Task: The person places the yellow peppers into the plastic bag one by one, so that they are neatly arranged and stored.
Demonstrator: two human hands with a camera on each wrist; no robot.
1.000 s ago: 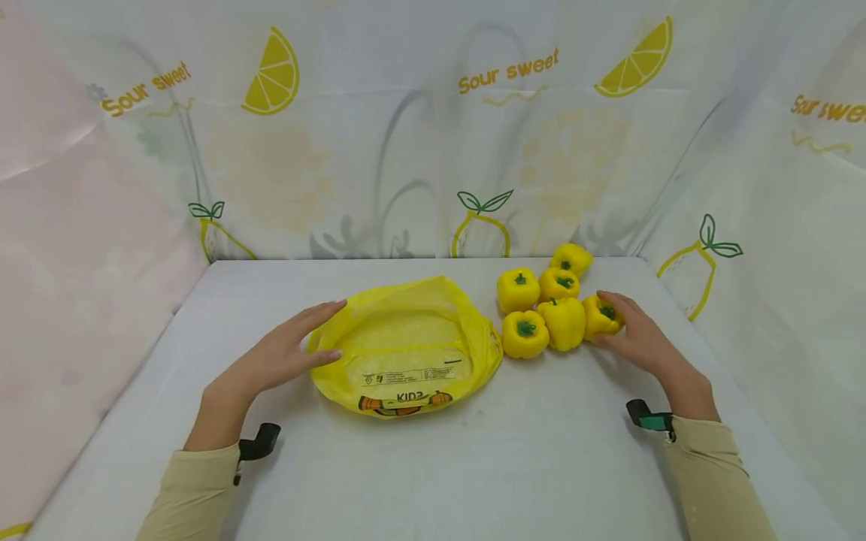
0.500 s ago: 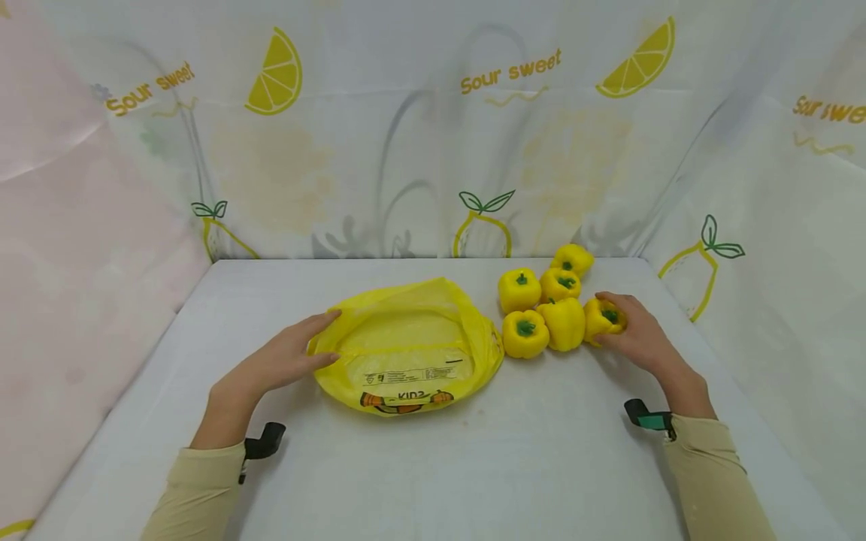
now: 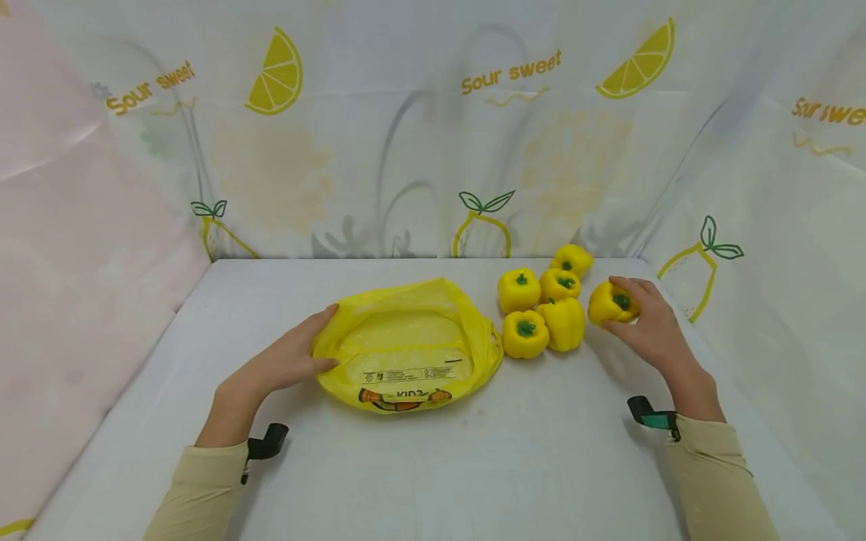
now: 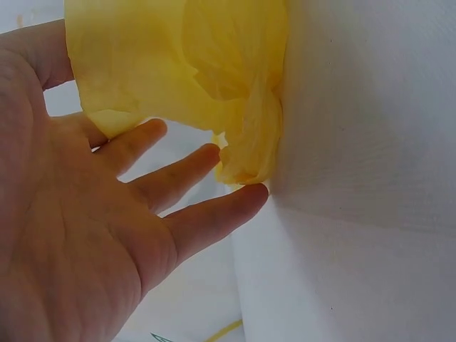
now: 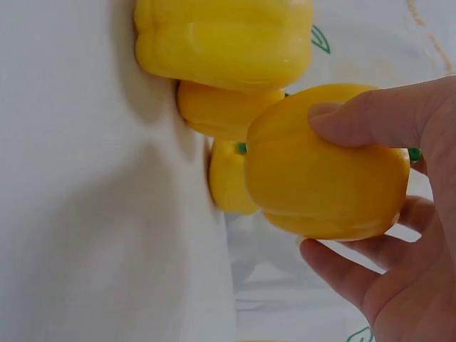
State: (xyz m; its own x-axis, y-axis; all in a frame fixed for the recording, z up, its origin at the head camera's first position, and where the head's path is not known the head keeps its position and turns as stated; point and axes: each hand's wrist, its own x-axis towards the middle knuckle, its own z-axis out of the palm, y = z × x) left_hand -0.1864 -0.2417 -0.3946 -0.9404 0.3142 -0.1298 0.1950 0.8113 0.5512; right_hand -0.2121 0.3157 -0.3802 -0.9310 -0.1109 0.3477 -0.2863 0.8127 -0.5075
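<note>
A yellow bell pepper (image 3: 611,302) with a green stem is lifted off the table in my right hand (image 3: 646,319). Thumb and fingers grip it from opposite sides, as the right wrist view shows. My left hand (image 3: 287,357) is at the left rim of a yellow plastic bag (image 3: 406,402), whose mouth gapes wide. In the left wrist view the bag's edge (image 4: 142,64) lies against the thumb and index finger, and the other fingers are spread and fairly straight beside it. Printed text and an orange picture show on the bag's front.
Several more yellow bell peppers (image 3: 525,334) stand in a cluster right of the bag, at the back of the white table (image 3: 460,481). A lemon-printed cloth (image 3: 419,150) hangs behind the table and along its sides.
My right hand has closed on the rightmost pepper and raised it up and slightly right, away from the cluster. My left hand has barely shifted at the bag's rim.
</note>
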